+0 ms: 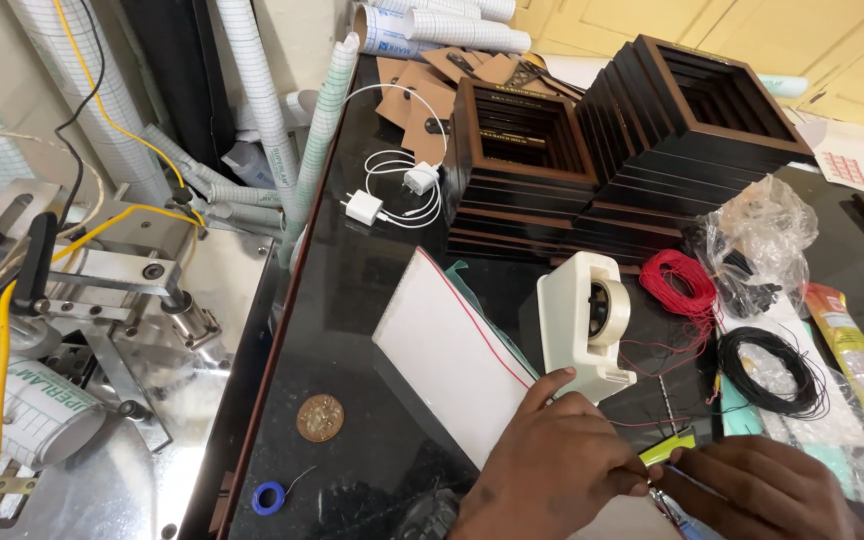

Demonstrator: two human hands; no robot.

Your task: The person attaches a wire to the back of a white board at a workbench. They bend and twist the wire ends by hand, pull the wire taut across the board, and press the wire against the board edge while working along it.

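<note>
My left hand (pixel 552 465) and my right hand (pixel 762 490) meet at the bottom edge, low over a black glossy table (pixel 352 300). Together they pinch a small yellow-green piece (pixel 670 447) with thin wires running from it. My left thumb and fingers press on its left end, my right fingers on its right end. A cream tape dispenser (pixel 582 322) stands just above my left hand. A white sheet stack with a red edge (pixel 447 350) lies under my left wrist.
A red wire coil (pixel 677 280) and a black wire coil (pixel 767 368) lie right of the dispenser, near a plastic bag (pixel 757 245). Stacks of dark wooden frames (pixel 592 150) fill the back. White chargers (pixel 392 195), a blue ring (pixel 268 497), a brown disc (pixel 319 417). A machine (pixel 82 330) stands at left.
</note>
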